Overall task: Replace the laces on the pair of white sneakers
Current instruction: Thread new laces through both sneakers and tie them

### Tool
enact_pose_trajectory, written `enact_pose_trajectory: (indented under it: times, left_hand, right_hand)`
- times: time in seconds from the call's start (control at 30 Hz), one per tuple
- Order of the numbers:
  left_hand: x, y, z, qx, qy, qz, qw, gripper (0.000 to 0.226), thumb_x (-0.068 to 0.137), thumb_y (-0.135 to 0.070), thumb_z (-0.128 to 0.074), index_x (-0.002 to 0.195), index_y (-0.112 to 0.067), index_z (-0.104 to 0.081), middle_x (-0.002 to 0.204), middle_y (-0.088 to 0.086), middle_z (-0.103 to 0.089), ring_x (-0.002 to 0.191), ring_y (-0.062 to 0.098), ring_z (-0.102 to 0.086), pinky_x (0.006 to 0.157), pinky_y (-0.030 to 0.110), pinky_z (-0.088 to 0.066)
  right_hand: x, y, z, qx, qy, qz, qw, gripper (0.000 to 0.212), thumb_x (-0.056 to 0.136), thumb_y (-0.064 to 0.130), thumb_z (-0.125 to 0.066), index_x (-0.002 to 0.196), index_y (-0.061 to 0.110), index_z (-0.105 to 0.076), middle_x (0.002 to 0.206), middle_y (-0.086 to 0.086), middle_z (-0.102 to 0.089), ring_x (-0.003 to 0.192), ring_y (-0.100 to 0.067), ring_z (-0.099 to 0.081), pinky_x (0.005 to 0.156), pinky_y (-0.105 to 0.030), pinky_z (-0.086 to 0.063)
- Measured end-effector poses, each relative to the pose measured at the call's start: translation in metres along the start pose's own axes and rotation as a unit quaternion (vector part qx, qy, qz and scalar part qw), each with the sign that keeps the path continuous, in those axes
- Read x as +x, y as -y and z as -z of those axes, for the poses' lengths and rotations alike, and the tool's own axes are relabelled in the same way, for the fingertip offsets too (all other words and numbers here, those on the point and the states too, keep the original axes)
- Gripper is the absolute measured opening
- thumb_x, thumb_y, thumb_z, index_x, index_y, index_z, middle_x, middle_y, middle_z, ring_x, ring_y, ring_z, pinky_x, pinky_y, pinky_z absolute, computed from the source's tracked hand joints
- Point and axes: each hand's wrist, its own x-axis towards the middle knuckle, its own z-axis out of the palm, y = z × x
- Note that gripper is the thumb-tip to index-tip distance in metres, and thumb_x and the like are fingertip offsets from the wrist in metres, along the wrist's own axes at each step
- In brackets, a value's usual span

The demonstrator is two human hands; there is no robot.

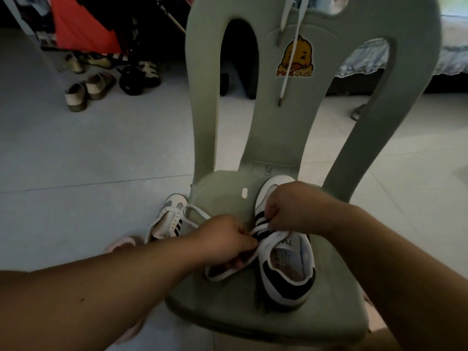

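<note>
Low centre, on the chair (pixel 222 198), I am seemingly lacing the sneaker (pixel 287 272), left hand (pixel 228 239) and right hand (pixel 286 206) pinching the lace (pixel 220 274); next, pulling it snug.

A chair (pixel 228 312) stands with its back toward 12 o'clock. One sneaker (pixel 286 269) sits on the seat, at 3 o'clock of its middle, toe toward 12. The other sneaker (pixel 169 219) lies on the floor beside the seat at 10 o'clock. A spare lace (pixel 285 81) hangs over the chair back. The left hand (pixel 228 239), at the seated sneaker's 9 o'clock, and the right hand (pixel 286 206), at its 12, pinch its threaded lace (pixel 220 273).
</note>
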Motion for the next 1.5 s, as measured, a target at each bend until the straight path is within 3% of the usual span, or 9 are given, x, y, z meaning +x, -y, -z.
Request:
enact_pose_trajectory:
  times: [0.1,0.23,0.37,0.47,0.63,0.77,0.97,1.13,1.5]
  left_hand:
    - [-0.001,-0.003,-0.012,0.04,-0.032,-0.006,0.999,0.029,0.087,-0.033,-0.06,0.065,-0.015,-0.063,0.059,0.002,-0.063,0.057,0.017,-0.06,0.061,0.025,-0.048]
    - [0.001,-0.004,-0.013,0.051,-0.053,-0.019,0.997,0.029,0.085,-0.039,-0.06,0.078,-0.013,-0.07,0.071,0.006,-0.066,0.07,0.02,-0.063,0.072,0.033,-0.051]
    - [-0.002,-0.005,-0.023,-0.082,-0.082,-0.031,0.993,0.018,0.092,-0.029,-0.056,0.102,-0.027,-0.071,0.075,-0.004,-0.068,0.067,0.011,-0.062,0.064,0.025,-0.05]
    - [-0.005,-0.009,-0.031,-0.414,-0.045,0.03,0.909,0.028,0.098,-0.011,-0.047,0.112,-0.023,-0.068,0.068,0.003,-0.064,0.049,0.011,-0.05,0.046,0.018,-0.035]
    - [0.0,-0.02,-0.034,-0.573,-0.028,0.042,0.818,0.028,0.099,-0.006,-0.042,0.1,-0.017,-0.068,0.083,0.003,-0.075,0.07,0.014,-0.07,0.062,0.022,-0.054]
    - [0.001,-0.028,-0.028,-0.596,-0.067,0.044,0.799,0.019,0.095,-0.01,-0.052,0.106,-0.009,-0.066,0.094,0.012,-0.073,0.087,0.024,-0.069,0.075,0.031,-0.055]
    - [-0.003,-0.049,0.003,-0.6,-0.101,0.016,0.793,0.019,0.1,-0.019,-0.045,0.099,-0.012,-0.062,0.097,0.006,-0.07,0.088,0.018,-0.065,0.064,0.029,-0.048]
    - [0.0,-0.04,0.04,-0.57,-0.186,0.01,0.8,0.019,0.098,-0.019,-0.048,0.088,-0.02,-0.064,0.08,-0.005,-0.073,0.08,0.012,-0.066,0.069,0.029,-0.04]
    - [-0.005,-0.015,0.107,-0.626,-0.306,-0.017,0.717,0.012,0.095,-0.02,-0.054,0.088,-0.022,-0.063,0.074,-0.007,-0.071,0.067,0.004,-0.067,0.063,0.024,-0.042]
  right_hand:
    - [-0.004,0.001,-0.003,-0.062,-0.007,0.012,0.998,0.029,0.089,0.038,-0.057,0.101,0.013,-0.067,0.089,0.0,-0.056,0.093,-0.019,-0.057,0.071,-0.027,-0.039]
    - [-0.006,0.007,-0.008,-0.038,-0.013,0.016,0.999,0.015,0.084,0.027,-0.06,0.085,0.012,-0.063,0.072,0.003,-0.05,0.082,-0.02,-0.053,0.065,-0.025,-0.04]
    - [-0.006,0.003,-0.01,0.016,-0.025,0.018,0.999,0.02,0.081,0.026,-0.063,0.1,0.024,-0.067,0.096,0.003,-0.064,0.089,-0.016,-0.057,0.062,-0.022,-0.038]
    - [-0.006,0.0,-0.01,0.077,-0.041,0.004,0.996,0.023,0.081,0.028,-0.064,0.103,0.028,-0.069,0.099,0.007,-0.067,0.093,-0.014,-0.06,0.07,-0.021,-0.038]
    - [-0.006,0.001,-0.02,0.137,-0.079,-0.014,0.987,0.017,0.081,0.038,-0.065,0.095,0.029,-0.07,0.091,0.008,-0.068,0.088,-0.014,-0.059,0.074,-0.023,-0.042]
    - [-0.009,0.003,-0.025,0.219,-0.135,-0.045,0.965,0.007,0.08,0.032,-0.063,0.079,0.026,-0.063,0.075,0.006,-0.064,0.074,-0.012,-0.058,0.065,-0.022,-0.048]
    - [-0.016,0.005,-0.013,0.361,-0.152,-0.068,0.918,0.012,0.086,0.032,-0.067,0.075,0.029,-0.063,0.063,0.012,-0.057,0.052,0.005,-0.051,0.047,-0.008,-0.037]
    - [-0.019,0.003,-0.014,0.355,-0.134,-0.069,0.923,0.004,0.085,0.028,-0.067,0.084,0.032,-0.066,0.071,0.01,-0.062,0.064,-0.002,-0.056,0.056,-0.013,-0.038]
    - [-0.018,0.008,-0.017,0.332,-0.151,-0.097,0.926,0.014,0.092,0.031,-0.058,0.087,0.039,-0.068,0.076,0.005,-0.069,0.073,-0.01,-0.063,0.064,-0.02,-0.047]
